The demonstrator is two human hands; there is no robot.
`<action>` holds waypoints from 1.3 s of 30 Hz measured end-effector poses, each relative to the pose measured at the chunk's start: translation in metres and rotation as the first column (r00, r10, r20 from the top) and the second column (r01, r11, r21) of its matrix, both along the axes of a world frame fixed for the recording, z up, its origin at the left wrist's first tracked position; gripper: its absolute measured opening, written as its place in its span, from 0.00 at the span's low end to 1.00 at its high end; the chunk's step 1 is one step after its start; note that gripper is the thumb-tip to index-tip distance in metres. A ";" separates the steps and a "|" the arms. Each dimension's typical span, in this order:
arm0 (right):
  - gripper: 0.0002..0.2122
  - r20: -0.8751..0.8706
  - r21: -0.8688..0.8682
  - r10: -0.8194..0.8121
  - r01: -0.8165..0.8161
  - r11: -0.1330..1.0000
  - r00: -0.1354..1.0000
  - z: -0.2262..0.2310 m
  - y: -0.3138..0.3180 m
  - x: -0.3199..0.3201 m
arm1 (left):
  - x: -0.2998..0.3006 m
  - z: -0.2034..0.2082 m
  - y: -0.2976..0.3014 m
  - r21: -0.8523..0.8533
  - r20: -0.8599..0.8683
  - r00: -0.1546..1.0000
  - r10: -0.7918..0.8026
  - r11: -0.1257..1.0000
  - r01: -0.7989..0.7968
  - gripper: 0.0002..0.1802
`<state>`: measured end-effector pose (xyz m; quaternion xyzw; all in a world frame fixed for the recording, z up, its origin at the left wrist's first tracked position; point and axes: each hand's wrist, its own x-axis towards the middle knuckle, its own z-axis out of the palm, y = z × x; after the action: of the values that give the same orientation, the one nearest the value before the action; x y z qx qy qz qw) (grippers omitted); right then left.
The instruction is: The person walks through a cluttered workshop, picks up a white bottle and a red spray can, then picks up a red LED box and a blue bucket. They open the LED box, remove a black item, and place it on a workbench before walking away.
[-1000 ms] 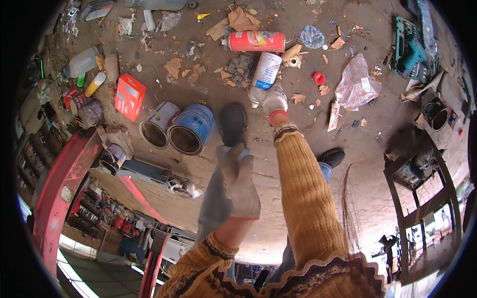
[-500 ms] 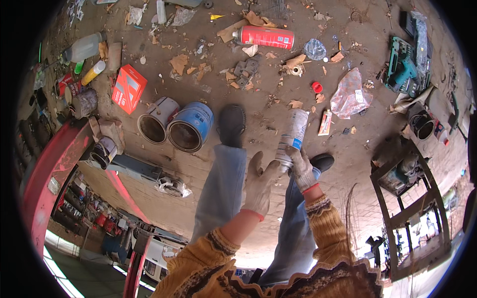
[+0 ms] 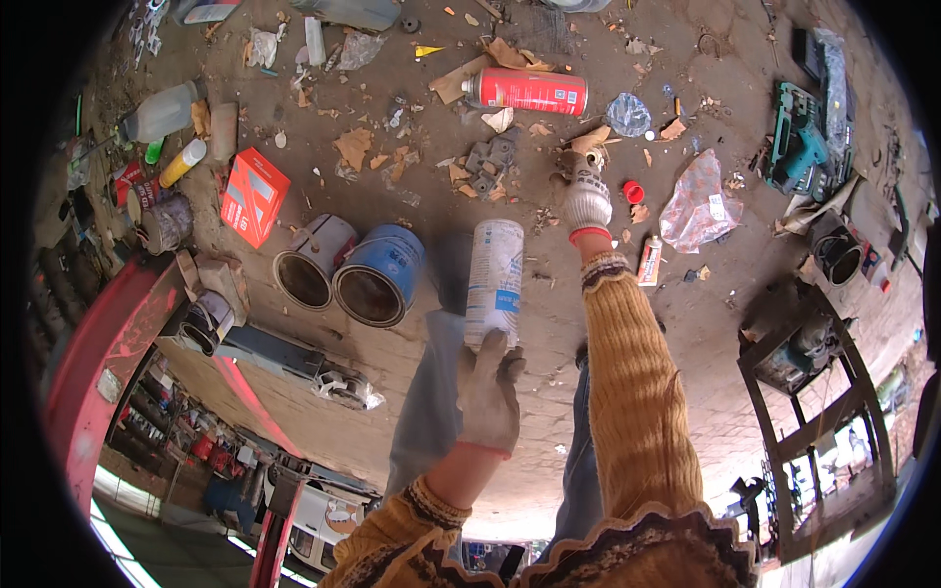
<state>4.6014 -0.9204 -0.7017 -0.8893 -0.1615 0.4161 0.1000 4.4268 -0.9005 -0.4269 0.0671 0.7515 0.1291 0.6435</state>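
Observation:
My left hand (image 3: 489,397), in a pale work glove, is closed around the near end of a white spray can (image 3: 495,269) with a blue label patch. The can points away from me above the dirt floor. My right hand (image 3: 585,191), gloved too, reaches far forward and down to a small round piece with a hole (image 3: 594,155), beside torn brown cardboard (image 3: 591,139). Its fingers are mostly hidden, so their grip on that piece is unclear. Right of that hand lies a red cap (image 3: 632,192), and nearer me a small white-and-orange tube (image 3: 650,261).
A red spray can (image 3: 534,91) lies ahead. An open blue paint can (image 3: 380,276) and a greyish one (image 3: 316,263) stand left, near a red box (image 3: 253,198). A teal power-tool case (image 3: 799,142) and a metal frame (image 3: 814,421) are right; a red beam (image 3: 103,363) is left.
My right hand has left the white spray can and stretched forward to the small round piece. My left hand has taken the can's near end, and the can has shifted left.

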 end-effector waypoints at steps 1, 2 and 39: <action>0.26 0.045 -0.034 0.020 -0.019 0.999 0.999 -0.002 0.012 0.001 | 0.000 -0.001 -0.001 0.060 0.028 1.000 0.008 0.998 -0.010 0.27; 0.26 0.029 -0.070 0.031 -0.028 0.997 0.999 -0.001 0.020 0.004 | 0.000 -0.003 -0.003 0.048 0.020 1.000 0.003 0.999 -0.004 0.26; 0.19 -0.302 -0.383 0.373 -0.471 0.795 0.877 0.008 0.087 0.076 | -0.004 -0.012 -0.026 0.157 0.041 0.884 -0.465 0.877 0.454 0.19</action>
<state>4.6779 -0.8331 -0.6941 -0.7796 -0.2457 0.5455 -0.1851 4.4224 -0.9270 -0.4393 0.2845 0.6773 0.0285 0.6779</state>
